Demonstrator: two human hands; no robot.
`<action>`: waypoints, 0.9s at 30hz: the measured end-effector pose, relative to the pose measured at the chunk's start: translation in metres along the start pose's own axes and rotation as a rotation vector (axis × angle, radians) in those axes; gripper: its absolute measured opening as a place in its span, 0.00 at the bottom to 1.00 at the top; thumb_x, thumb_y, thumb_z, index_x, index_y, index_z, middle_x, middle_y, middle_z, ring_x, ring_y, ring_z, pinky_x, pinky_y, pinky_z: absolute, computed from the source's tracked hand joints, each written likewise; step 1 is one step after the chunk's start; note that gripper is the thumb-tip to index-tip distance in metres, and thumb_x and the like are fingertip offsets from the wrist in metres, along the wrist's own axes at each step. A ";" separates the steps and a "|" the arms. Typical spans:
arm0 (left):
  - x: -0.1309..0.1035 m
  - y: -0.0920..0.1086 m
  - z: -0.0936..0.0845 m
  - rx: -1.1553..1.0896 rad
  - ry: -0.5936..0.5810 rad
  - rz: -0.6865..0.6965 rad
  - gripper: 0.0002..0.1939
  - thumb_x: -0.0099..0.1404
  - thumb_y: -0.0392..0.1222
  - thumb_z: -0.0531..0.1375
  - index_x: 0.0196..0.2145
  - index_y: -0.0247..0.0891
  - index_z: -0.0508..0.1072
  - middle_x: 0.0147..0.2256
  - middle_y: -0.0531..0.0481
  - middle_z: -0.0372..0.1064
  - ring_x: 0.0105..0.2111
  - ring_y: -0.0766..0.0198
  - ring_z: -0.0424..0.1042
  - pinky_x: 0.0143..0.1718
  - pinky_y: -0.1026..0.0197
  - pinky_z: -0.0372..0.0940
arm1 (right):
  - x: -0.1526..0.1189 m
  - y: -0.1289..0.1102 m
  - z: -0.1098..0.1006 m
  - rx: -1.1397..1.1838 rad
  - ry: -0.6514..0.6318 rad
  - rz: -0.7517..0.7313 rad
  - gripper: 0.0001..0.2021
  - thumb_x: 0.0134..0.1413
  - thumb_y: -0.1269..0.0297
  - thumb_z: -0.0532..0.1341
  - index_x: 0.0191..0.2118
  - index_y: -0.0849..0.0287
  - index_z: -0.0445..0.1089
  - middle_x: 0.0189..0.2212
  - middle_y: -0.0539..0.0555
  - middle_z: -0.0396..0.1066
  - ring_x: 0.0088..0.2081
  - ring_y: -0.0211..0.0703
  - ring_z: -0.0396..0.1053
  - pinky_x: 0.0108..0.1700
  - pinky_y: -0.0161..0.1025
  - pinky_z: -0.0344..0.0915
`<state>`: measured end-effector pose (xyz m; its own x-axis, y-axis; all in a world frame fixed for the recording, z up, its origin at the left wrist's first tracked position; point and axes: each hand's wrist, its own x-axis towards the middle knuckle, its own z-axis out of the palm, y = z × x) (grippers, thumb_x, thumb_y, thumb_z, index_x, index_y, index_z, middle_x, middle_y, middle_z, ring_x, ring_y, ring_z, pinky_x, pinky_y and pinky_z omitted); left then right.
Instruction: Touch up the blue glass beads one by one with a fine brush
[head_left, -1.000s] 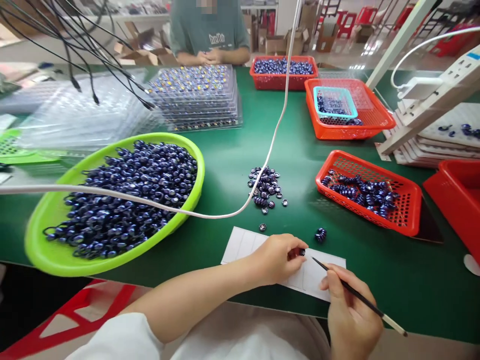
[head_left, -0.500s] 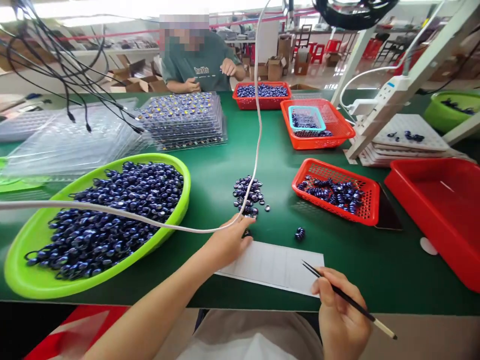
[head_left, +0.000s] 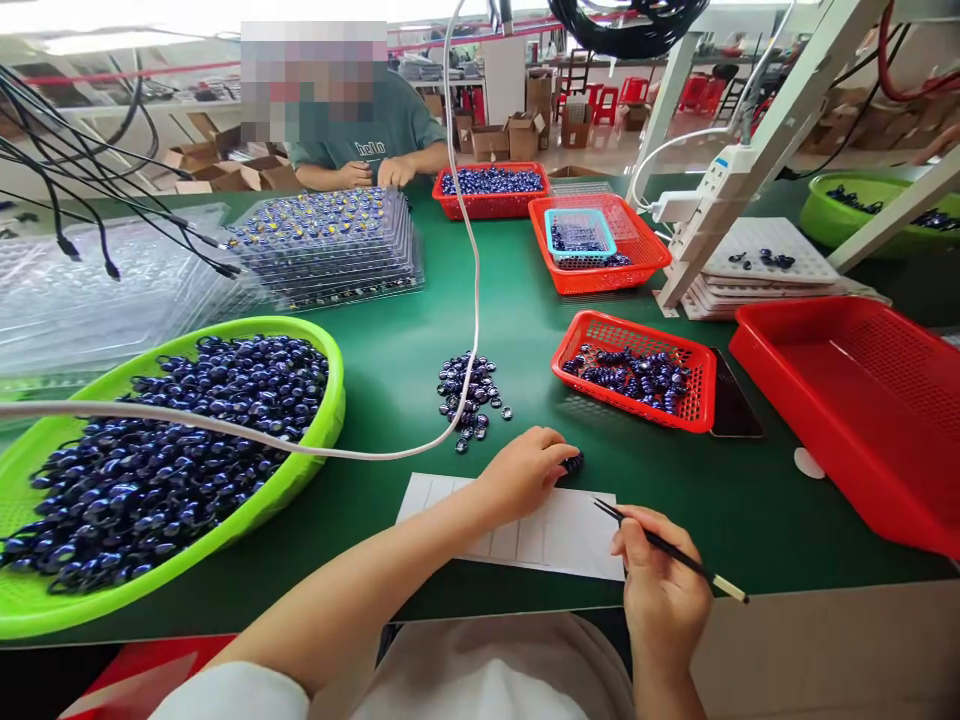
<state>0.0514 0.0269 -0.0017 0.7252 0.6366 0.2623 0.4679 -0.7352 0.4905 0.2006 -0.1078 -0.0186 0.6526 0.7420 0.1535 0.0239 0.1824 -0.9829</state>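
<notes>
My left hand (head_left: pixel 529 470) reaches over the far edge of a white ruled sheet (head_left: pixel 517 540). Its fingers are closed at a small dark blue ribbed piece (head_left: pixel 574 462), partly hidden behind the fingertips. My right hand (head_left: pixel 664 565) holds a pair of black tweezers (head_left: pixel 675 550) with a pale rear end, tips pointing left above the right part of the sheet. Beyond my left hand lies a loose pile of small dark shiny round pieces (head_left: pixel 466 390). A red perforated basket (head_left: pixel 709 400) with similar ribbed pieces sits beyond my right hand.
A green basin (head_left: pixel 330 390) full of dark looped pieces stands left. A white cable (head_left: pixel 375 457) hangs across the table. Stacked clear trays (head_left: pixel 397 270) and red baskets (head_left: pixel 487 205) stand farther back, near a seated person (head_left: pixel 375 125). A deep red bin (head_left: pixel 847 420) is right.
My left hand has moved right, from beside the loose pile to the ribbed piece. The tweezers stay in my right hand. The view has shifted, and the person opposite has lowered a hand.
</notes>
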 end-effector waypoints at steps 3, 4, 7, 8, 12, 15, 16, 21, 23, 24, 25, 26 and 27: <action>0.001 -0.004 0.002 0.060 0.000 0.083 0.19 0.67 0.26 0.54 0.53 0.37 0.73 0.44 0.43 0.71 0.39 0.58 0.69 0.42 0.56 0.68 | 0.000 0.000 -0.001 -0.003 -0.028 -0.022 0.05 0.58 0.63 0.68 0.39 0.57 0.76 0.40 0.56 0.75 0.25 0.34 0.70 0.28 0.35 0.71; 0.000 -0.004 0.001 0.097 -0.006 0.113 0.20 0.67 0.27 0.54 0.53 0.39 0.73 0.45 0.43 0.70 0.39 0.58 0.68 0.42 0.56 0.67 | 0.000 0.001 -0.001 -0.005 -0.035 -0.028 0.05 0.58 0.64 0.67 0.40 0.57 0.76 0.40 0.56 0.75 0.25 0.34 0.70 0.28 0.36 0.71; -0.001 -0.001 -0.004 0.206 -0.065 0.180 0.17 0.68 0.30 0.55 0.51 0.41 0.74 0.46 0.42 0.68 0.40 0.56 0.66 0.41 0.55 0.65 | 0.000 0.001 0.000 -0.011 -0.033 -0.052 0.05 0.59 0.64 0.67 0.40 0.57 0.76 0.39 0.55 0.75 0.24 0.34 0.70 0.27 0.36 0.71; -0.001 0.000 -0.005 0.230 -0.091 0.190 0.15 0.69 0.31 0.55 0.49 0.41 0.75 0.46 0.42 0.68 0.40 0.56 0.66 0.41 0.55 0.65 | 0.000 0.000 0.000 -0.014 -0.029 -0.060 0.05 0.59 0.63 0.67 0.40 0.57 0.75 0.39 0.55 0.75 0.24 0.35 0.69 0.27 0.36 0.71; 0.004 0.003 -0.004 0.228 -0.151 0.191 0.11 0.71 0.30 0.53 0.45 0.35 0.74 0.44 0.41 0.70 0.40 0.57 0.67 0.42 0.56 0.66 | 0.000 -0.002 0.001 -0.035 -0.038 -0.056 0.06 0.59 0.62 0.67 0.39 0.58 0.75 0.38 0.55 0.75 0.24 0.35 0.69 0.27 0.37 0.72; 0.005 0.002 -0.005 0.151 -0.143 0.148 0.11 0.72 0.29 0.51 0.44 0.34 0.72 0.41 0.43 0.72 0.39 0.57 0.68 0.42 0.57 0.67 | 0.000 -0.002 0.000 -0.025 -0.063 -0.044 0.06 0.59 0.63 0.66 0.40 0.58 0.74 0.38 0.55 0.74 0.25 0.36 0.70 0.28 0.37 0.72; 0.004 0.001 -0.006 0.119 -0.130 0.129 0.10 0.72 0.29 0.51 0.44 0.34 0.72 0.39 0.44 0.73 0.39 0.57 0.69 0.42 0.57 0.67 | 0.000 -0.001 -0.001 -0.020 -0.066 -0.041 0.06 0.59 0.63 0.66 0.40 0.58 0.74 0.38 0.55 0.74 0.25 0.36 0.70 0.29 0.37 0.72; -0.015 0.000 -0.020 0.036 -0.023 0.017 0.09 0.74 0.31 0.49 0.44 0.35 0.69 0.37 0.44 0.74 0.37 0.57 0.70 0.39 0.57 0.66 | 0.004 0.002 -0.007 -0.023 -0.083 0.039 0.09 0.59 0.61 0.67 0.41 0.59 0.74 0.35 0.54 0.74 0.25 0.36 0.69 0.29 0.36 0.70; -0.028 0.003 -0.029 0.028 0.005 -0.008 0.10 0.73 0.32 0.48 0.44 0.35 0.69 0.36 0.44 0.73 0.36 0.58 0.69 0.36 0.58 0.65 | 0.006 0.000 -0.008 -0.054 -0.108 0.095 0.11 0.58 0.58 0.67 0.41 0.59 0.74 0.31 0.53 0.74 0.25 0.37 0.69 0.28 0.36 0.69; -0.036 0.005 -0.033 0.020 0.016 -0.013 0.10 0.73 0.31 0.48 0.44 0.35 0.69 0.36 0.44 0.73 0.35 0.58 0.69 0.36 0.58 0.64 | 0.006 -0.003 -0.008 -0.079 -0.134 0.121 0.12 0.58 0.57 0.68 0.41 0.59 0.74 0.29 0.52 0.73 0.25 0.37 0.69 0.29 0.35 0.68; -0.044 0.008 -0.036 0.009 0.016 -0.009 0.10 0.72 0.31 0.49 0.45 0.34 0.69 0.35 0.44 0.72 0.35 0.58 0.69 0.35 0.58 0.64 | 0.007 -0.006 -0.007 -0.113 -0.170 0.143 0.12 0.57 0.55 0.68 0.41 0.58 0.74 0.28 0.51 0.73 0.25 0.38 0.69 0.29 0.35 0.68; -0.051 0.011 -0.038 -0.006 0.003 0.007 0.11 0.70 0.31 0.49 0.46 0.34 0.69 0.35 0.44 0.72 0.35 0.57 0.68 0.35 0.58 0.64 | 0.008 -0.010 -0.005 -0.151 -0.214 0.162 0.13 0.57 0.54 0.67 0.40 0.58 0.74 0.27 0.50 0.72 0.25 0.38 0.69 0.30 0.35 0.68; -0.058 0.014 -0.040 -0.024 -0.024 0.035 0.12 0.69 0.30 0.50 0.46 0.34 0.69 0.35 0.44 0.71 0.34 0.57 0.68 0.35 0.58 0.63 | 0.009 -0.015 -0.003 -0.190 -0.263 0.179 0.13 0.57 0.53 0.67 0.39 0.57 0.74 0.26 0.50 0.72 0.26 0.38 0.69 0.30 0.35 0.68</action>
<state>-0.0045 -0.0109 0.0225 0.7527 0.6050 0.2598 0.4305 -0.7507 0.5011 0.2082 -0.1059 -0.0032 0.4432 0.8960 -0.0263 0.0833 -0.0704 -0.9940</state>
